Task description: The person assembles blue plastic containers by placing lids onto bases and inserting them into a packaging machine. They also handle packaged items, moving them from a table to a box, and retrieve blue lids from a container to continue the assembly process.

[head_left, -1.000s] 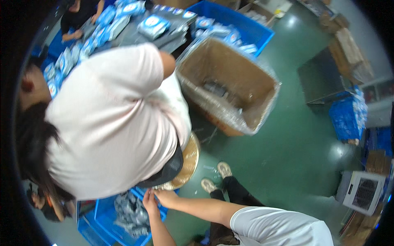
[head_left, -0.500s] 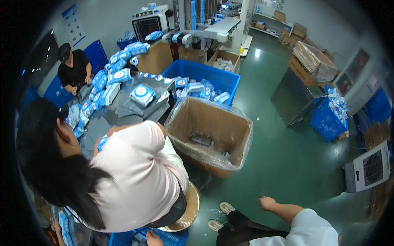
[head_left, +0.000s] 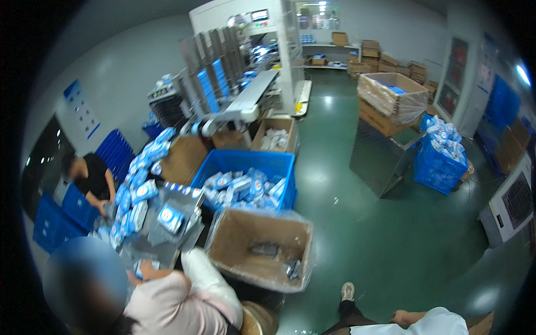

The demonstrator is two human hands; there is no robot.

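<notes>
My right hand (head_left: 400, 317) hangs low at the bottom edge beside my white-sleeved side, fingers curled in, nothing visible in it. My left hand is out of the picture. One of my shoes (head_left: 348, 291) is on the green floor. Nearest ahead on the left is a large cardboard box (head_left: 262, 226) lined with clear plastic, with a few grey pieces at its bottom. Behind it, a blue crate (head_left: 257, 158) holds many blue-and-white wipes packs (head_left: 245, 187). A seated co-worker in a pale top (head_left: 159, 304) handles a pack at the worktable.
Another co-worker (head_left: 96, 176) sits at the table's far side, by a heap of packs (head_left: 139, 192). A machine with a conveyor (head_left: 254, 92) stands behind. To the right are a metal stand (head_left: 377, 159) bearing a carton (head_left: 385, 120), a filled blue crate (head_left: 438, 173) and an air cooler (head_left: 511, 204).
The view has lifted and moved forward, so the machine and far shelves show more. My left hand has left the picture; my right hand has dropped toward the lower edge.
</notes>
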